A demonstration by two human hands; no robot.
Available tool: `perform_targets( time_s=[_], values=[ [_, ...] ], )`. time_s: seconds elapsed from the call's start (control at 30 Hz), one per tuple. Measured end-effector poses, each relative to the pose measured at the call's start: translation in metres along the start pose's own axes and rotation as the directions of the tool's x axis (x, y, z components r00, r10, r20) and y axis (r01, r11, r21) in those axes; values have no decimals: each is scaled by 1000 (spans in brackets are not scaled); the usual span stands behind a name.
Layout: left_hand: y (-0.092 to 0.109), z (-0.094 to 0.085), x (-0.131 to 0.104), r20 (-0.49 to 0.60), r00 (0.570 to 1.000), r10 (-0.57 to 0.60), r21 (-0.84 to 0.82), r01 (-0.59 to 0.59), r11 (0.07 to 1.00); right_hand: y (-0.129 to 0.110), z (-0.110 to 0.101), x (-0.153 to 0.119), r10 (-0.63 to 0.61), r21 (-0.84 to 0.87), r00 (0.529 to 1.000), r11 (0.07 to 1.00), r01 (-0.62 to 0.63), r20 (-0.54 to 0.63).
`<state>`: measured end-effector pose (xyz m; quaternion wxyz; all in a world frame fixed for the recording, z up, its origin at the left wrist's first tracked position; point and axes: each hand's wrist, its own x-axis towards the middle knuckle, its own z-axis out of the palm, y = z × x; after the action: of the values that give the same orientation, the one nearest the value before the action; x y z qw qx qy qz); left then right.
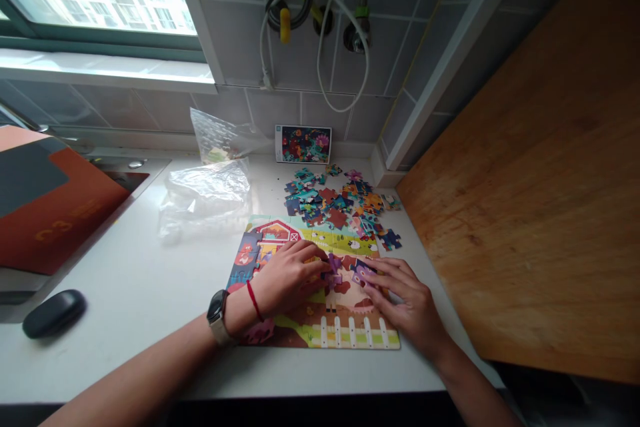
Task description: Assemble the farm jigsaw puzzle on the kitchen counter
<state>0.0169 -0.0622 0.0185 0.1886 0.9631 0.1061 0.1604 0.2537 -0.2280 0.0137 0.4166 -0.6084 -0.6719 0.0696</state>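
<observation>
Here, the right hand (413, 300) pinches a purple puzzle piece (361, 274) just left of its palm, while the left hand (295, 273), fingers bent, touches a second piece (335, 275) to its right, grip unclear.

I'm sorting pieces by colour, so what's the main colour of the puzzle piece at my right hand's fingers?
The puzzle piece is mainly purple, seen in the head view.

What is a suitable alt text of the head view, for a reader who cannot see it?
A person's right hand holds a purple jigsaw piece and the left hand touches a second piece, over a farm-scene board on a white counter. Around it are loose pieces, a picture card by the tiled wall and clear plastic.
</observation>
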Motion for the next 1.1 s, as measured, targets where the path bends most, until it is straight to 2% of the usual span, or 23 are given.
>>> perform_targets(
  time_s=[0.13, 0.3, 0.7, 1.1],
  values=[
    [0, -2, 0, -26, 999, 21, 11, -21, 1000, 2, -3, -1, 64, -6, 992, 998, -65, -109],
    [-1, -3, 0, -64, 997, 41, 9, -41, 999, 7, -3, -4, 136, -22, 977, 990, -141, -162],
    [-6, -4, -1, -76, 997, 18, 26, -16, 1000, 14, 1, -5, 191, -35, 974, 980, -196, -124],
    [-6, -3, -1, -60, 998, 17, 10, -17, 1000, 13, 2, -4, 182, -42, 979, 982, -186, -96]
  ],
)
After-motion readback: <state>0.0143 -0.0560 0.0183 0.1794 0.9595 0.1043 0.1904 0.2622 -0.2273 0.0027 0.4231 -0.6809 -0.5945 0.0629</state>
